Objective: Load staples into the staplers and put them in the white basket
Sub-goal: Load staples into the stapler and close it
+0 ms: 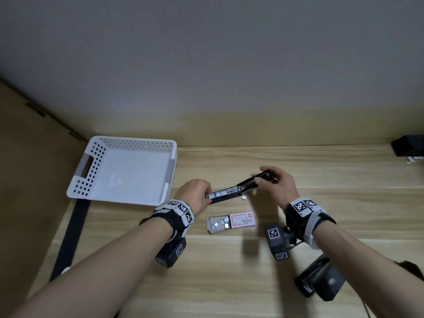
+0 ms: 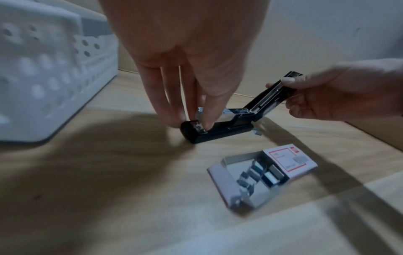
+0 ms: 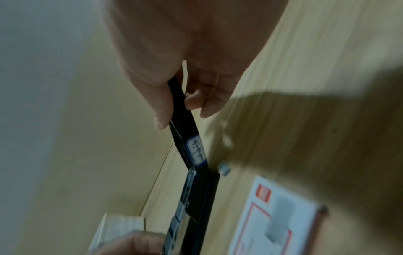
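Nearest the person, a second black stapler lies by the right forearm, untouched, with the wrist-worn cameras just above it. Next out sits the open staple box, its tray slid out and short strips of staples lying loose and crooked in it. Just beyond, the black stapler rests on the wooden tabletop, hinged wide open with its magazine channel exposed; a small stray staple clump lies right beside its base. The left hand reaches down from above and pinches the front end of the base with fingertips on the metal nose, holding it to the table. The right hand curls thumb and fingers round the raised top arm, tilted up and away to the right. The likely trouble: if the arm is swung down while a strip sits askew or short in the channel, it could jam or spill, and the stray clump shows bits break off easily; the left fingertips at the nose could also be caught as the arm closes. Whether staples already fill the channel I cannot tell. Farthest, at the left near the wall, the white basket holds no stapler yet.
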Tool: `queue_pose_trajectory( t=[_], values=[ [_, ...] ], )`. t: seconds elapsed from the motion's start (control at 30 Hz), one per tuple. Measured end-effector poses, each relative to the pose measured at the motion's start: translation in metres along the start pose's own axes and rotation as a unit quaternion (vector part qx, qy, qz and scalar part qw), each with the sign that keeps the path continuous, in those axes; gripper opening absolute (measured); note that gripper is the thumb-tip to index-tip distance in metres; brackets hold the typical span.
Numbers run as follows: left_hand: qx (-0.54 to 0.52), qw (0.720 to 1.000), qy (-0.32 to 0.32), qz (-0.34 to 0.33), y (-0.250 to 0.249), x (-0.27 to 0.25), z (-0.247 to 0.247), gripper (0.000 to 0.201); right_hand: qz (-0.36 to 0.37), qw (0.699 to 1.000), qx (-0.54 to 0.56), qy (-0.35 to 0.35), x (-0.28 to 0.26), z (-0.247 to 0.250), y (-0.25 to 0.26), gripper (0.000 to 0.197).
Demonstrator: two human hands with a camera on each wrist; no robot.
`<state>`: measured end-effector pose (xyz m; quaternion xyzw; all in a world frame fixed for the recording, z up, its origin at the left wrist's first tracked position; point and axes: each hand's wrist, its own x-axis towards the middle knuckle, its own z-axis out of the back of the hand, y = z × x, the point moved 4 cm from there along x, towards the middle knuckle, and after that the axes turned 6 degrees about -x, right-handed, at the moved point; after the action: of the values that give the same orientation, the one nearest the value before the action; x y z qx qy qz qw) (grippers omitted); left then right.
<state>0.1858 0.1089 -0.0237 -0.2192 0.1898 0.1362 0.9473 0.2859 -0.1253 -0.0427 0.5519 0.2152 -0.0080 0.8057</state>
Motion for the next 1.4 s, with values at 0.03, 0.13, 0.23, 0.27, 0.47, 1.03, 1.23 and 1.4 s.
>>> queue_pose_trajectory(
  t=[0.03, 0.13, 0.23, 0.27, 0.47, 1.03, 1.23, 1.4],
  values=[
    [-0.006, 1.000, 0.001, 0.000, 0.005, -0.006, -0.001, 0.006, 0.017, 1.000, -0.012, 0.018, -0.007, -0.007, 0.004, 0.031],
    [-0.033, 0.999, 0.004, 0.002, 0.016, -0.022, -0.003, 0.009, 0.069, 0.995, -0.057, 0.046, -0.026, -0.026, 0.020, 0.030],
    [-0.083, 0.996, -0.015, 0.008, 0.026, -0.043, 0.000, 0.023, 0.122, 0.979, -0.153, 0.059, -0.041, -0.045, 0.036, 0.032],
    [-0.095, 0.995, -0.021, 0.007, 0.029, -0.051, 0.001, 0.029, 0.142, 0.969, -0.189, 0.065, -0.046, -0.051, 0.042, 0.033],
    [-0.145, 0.989, -0.014, -0.002, 0.054, -0.100, 0.018, 0.032, 0.204, 0.911, -0.339, 0.114, -0.068, -0.098, 0.066, 0.035],
    [-0.192, 0.981, -0.006, -0.033, 0.077, -0.128, 0.039, 0.026, 0.133, 0.862, -0.469, 0.136, -0.092, -0.124, 0.076, 0.040],
    [-0.088, 0.990, 0.023, -0.108, 0.028, -0.087, 0.023, 0.027, 0.093, 0.891, -0.436, 0.090, -0.093, -0.081, 0.057, 0.032],
    [0.071, 0.990, 0.061, -0.107, 0.001, -0.060, 0.002, 0.030, 0.064, 0.904, -0.416, 0.078, -0.094, -0.059, 0.037, 0.034]
  ],
)
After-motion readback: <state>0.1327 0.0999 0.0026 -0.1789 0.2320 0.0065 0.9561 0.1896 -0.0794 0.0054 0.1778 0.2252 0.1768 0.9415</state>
